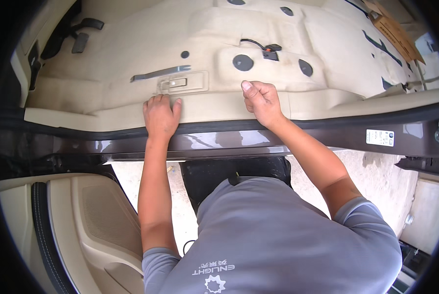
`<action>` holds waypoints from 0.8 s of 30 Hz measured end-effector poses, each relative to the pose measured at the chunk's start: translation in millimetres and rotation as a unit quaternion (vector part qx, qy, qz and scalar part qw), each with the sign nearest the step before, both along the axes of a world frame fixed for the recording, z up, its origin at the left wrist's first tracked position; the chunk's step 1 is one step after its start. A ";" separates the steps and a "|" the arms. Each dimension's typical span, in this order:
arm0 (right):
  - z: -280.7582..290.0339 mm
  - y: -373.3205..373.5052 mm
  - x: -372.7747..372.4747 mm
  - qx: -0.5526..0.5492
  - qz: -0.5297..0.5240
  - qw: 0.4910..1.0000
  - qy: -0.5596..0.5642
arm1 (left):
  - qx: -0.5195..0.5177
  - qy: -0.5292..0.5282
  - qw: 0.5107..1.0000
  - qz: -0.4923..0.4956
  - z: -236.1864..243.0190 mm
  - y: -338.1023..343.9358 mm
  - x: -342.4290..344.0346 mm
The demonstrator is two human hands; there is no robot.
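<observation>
I look down into a stripped car cabin with beige floor carpet. My left hand lies flat, fingers curled down, on the beige sill trim strip along the door opening. My right hand presses the same strip further right, thumb raised and fingers bent against the carpet edge. Neither hand holds a loose object. Below both hands runs the dark brown painted door sill.
A metal seat rail and a black connector with wire sit on the carpet beyond the hands. Pedals are far left. The open beige door panel is at lower left. Cardboard lies at upper right. Concrete ground lies below.
</observation>
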State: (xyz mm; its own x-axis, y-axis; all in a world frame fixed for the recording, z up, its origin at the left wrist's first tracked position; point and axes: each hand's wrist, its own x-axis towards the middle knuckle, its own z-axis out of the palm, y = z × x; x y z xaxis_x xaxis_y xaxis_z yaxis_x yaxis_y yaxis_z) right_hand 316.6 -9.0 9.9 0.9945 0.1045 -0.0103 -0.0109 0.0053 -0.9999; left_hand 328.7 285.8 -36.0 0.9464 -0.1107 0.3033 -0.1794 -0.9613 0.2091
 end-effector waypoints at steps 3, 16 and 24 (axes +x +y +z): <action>54.8 -65.6 -7.8 0.000 -0.078 0.996 -0.039 | 0.022 -0.019 0.990 -0.137 5.1 -111.0 -11.2; -46.2 -61.4 -14.1 -0.212 -0.191 0.952 -0.113 | -0.031 0.020 0.987 -0.157 -0.7 -203.5 -24.4; -39.8 -75.8 -144.2 -0.167 -0.069 0.965 -0.188 | -0.005 0.026 0.964 -0.265 15.7 -211.4 -35.1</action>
